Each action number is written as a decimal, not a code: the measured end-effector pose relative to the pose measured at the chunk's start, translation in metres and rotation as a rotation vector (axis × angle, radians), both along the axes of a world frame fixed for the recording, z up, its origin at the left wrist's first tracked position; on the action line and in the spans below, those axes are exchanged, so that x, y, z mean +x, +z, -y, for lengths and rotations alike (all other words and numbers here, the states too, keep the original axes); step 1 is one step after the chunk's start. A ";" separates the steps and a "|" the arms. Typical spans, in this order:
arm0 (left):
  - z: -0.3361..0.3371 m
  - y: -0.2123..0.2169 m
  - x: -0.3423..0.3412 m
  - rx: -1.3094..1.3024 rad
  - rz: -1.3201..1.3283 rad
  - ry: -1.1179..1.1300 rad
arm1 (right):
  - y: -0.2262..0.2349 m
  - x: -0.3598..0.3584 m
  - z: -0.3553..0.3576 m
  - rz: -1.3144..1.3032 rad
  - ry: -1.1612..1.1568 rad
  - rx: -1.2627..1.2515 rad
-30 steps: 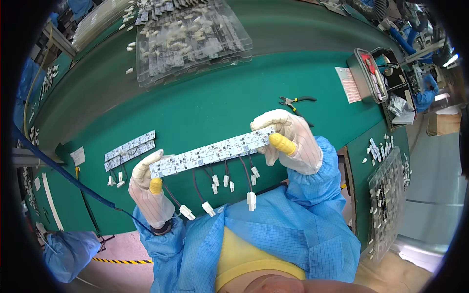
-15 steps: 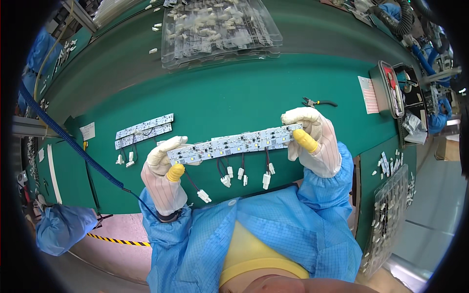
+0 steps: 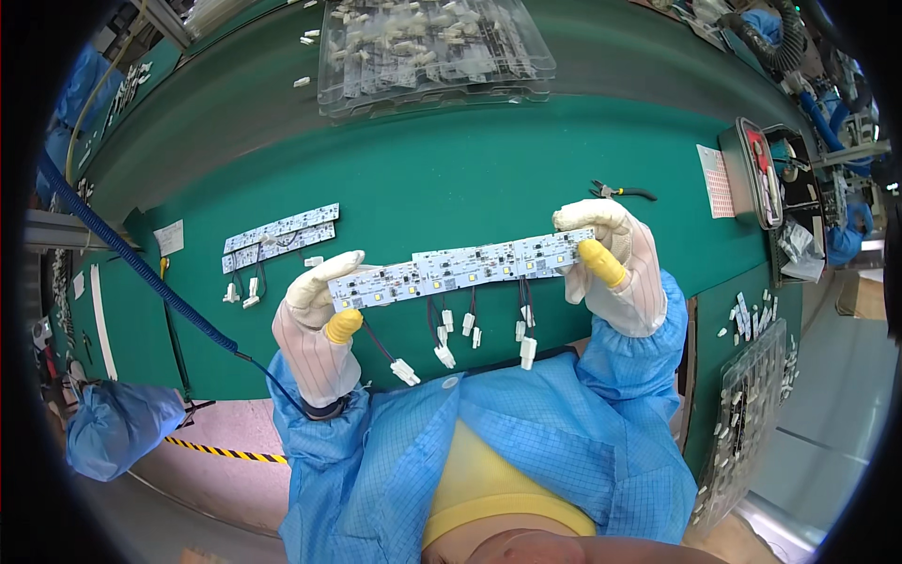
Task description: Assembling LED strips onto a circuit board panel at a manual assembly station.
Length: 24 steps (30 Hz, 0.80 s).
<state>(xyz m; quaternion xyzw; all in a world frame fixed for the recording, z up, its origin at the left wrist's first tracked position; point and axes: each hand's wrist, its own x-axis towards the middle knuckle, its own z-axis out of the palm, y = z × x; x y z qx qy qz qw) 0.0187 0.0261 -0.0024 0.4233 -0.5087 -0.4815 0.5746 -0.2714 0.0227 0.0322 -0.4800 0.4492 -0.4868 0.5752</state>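
Note:
A long white LED circuit board strip (image 3: 470, 266) is held level between my two hands, its row of yellow LEDs facing up. Its top edge has a step left of the middle; whether a second strip lies behind it I cannot tell. My left hand (image 3: 318, 310), in a pale glove with a yellow thumb cot, pinches the left end. Gripping the right end is my right hand (image 3: 615, 263), gloved likewise. Dark wires with white plug connectors (image 3: 404, 372) dangle from the strip's lower edge. Two similar strips (image 3: 282, 233) with wired plugs lie on the green mat to the left.
Side cutters (image 3: 622, 192) lie beyond my right hand. A clear tray (image 3: 432, 89) heaped with wired boards stands at the back. At right are a metal box (image 3: 747, 174), a printed sheet (image 3: 716, 181) and another tray (image 3: 742, 432). A coiled blue cord (image 3: 150, 268) crosses the left side.
The whole view has shifted slightly, so things sit a little higher and farther right. Both hands keep their grip on the strip, whose upper edge shows a clearer step left of the middle.

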 end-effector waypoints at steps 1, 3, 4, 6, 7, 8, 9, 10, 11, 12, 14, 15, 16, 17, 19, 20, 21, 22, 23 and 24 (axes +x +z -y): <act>0.000 0.004 0.000 0.033 0.014 0.004 | 0.000 -0.001 0.000 0.004 0.009 0.002; 0.000 0.008 -0.001 0.038 0.016 -0.002 | 0.000 -0.001 0.002 0.012 0.011 0.015; -0.001 0.010 -0.001 0.041 0.015 -0.017 | 0.002 0.000 0.001 0.018 0.026 0.014; -0.002 0.009 -0.003 0.068 -0.053 -0.047 | 0.009 0.002 -0.002 -0.250 -0.023 -0.026; -0.003 0.009 -0.004 0.071 -0.065 -0.049 | 0.005 0.000 -0.003 -0.247 -0.022 -0.080; -0.003 0.008 -0.004 0.074 -0.078 -0.052 | 0.003 0.002 -0.004 -0.238 -0.008 -0.089; -0.003 0.006 -0.004 0.074 0.018 -0.043 | 0.002 0.001 -0.006 -0.146 -0.032 -0.058; -0.004 0.006 -0.003 0.069 0.019 -0.038 | 0.000 0.001 -0.006 -0.055 -0.057 -0.026; -0.004 0.007 -0.001 0.056 0.048 -0.066 | -0.002 0.002 -0.004 -0.021 -0.042 -0.060; -0.004 0.008 0.001 0.046 0.079 -0.096 | -0.002 0.002 -0.004 -0.020 -0.040 -0.062; -0.005 0.005 0.001 0.036 0.040 -0.091 | -0.002 0.002 -0.004 -0.010 -0.033 -0.038; -0.004 0.006 0.001 0.004 0.051 -0.095 | 0.000 0.003 -0.004 -0.012 -0.039 -0.036; -0.004 0.006 0.001 -0.027 0.061 -0.100 | 0.004 0.006 -0.004 0.060 -0.045 -0.022; -0.004 0.005 0.001 -0.025 0.057 -0.109 | 0.006 0.008 -0.004 0.132 -0.052 -0.009; -0.005 0.005 0.000 0.016 -0.017 -0.065 | 0.005 0.007 -0.004 0.091 -0.067 -0.020; -0.005 0.005 0.000 0.019 -0.021 -0.074 | 0.004 0.007 -0.004 0.053 -0.075 -0.035; -0.005 0.005 0.001 0.026 -0.015 -0.076 | 0.002 0.008 -0.003 0.083 -0.071 -0.037; -0.004 0.006 0.002 0.034 -0.009 -0.077 | 0.001 0.006 -0.003 0.080 -0.079 -0.035; -0.004 0.007 0.003 0.059 0.007 -0.103 | 0.001 0.005 -0.004 0.036 -0.077 -0.041; -0.005 0.006 0.003 0.061 0.007 -0.106 | 0.000 0.004 -0.004 -0.006 -0.071 -0.046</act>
